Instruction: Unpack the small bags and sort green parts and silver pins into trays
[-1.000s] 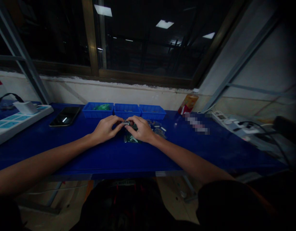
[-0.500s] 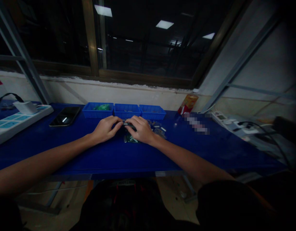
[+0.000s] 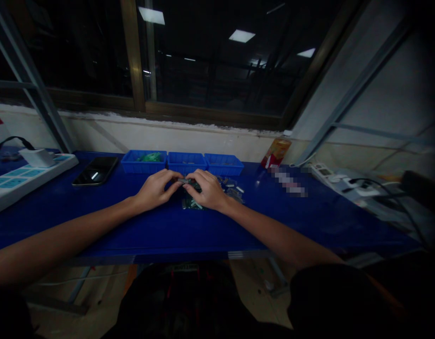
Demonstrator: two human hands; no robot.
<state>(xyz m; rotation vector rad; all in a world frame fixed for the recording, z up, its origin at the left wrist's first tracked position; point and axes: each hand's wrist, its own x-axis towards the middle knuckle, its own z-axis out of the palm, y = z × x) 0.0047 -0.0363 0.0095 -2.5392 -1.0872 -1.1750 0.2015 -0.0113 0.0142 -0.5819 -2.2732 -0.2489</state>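
Between the fingertips of both hands is a small grey part, too small to make out in detail. My left hand pinches its left end, and my right hand pinches its right end. Just below the fingers, green pieces with white strips lie on the blue table, partly covered by my right hand. Several small clear and white pieces are scattered right of my right hand.
Three blue bins stand behind my hands: a left one with green material, a middle one and a right one. A phone and power strip lie left. An orange-red packet stands back right.
The small part between my fingertips has tilted slightly and shows more of its length. My fingers have shifted a little around it; my arms are almost unmoved.
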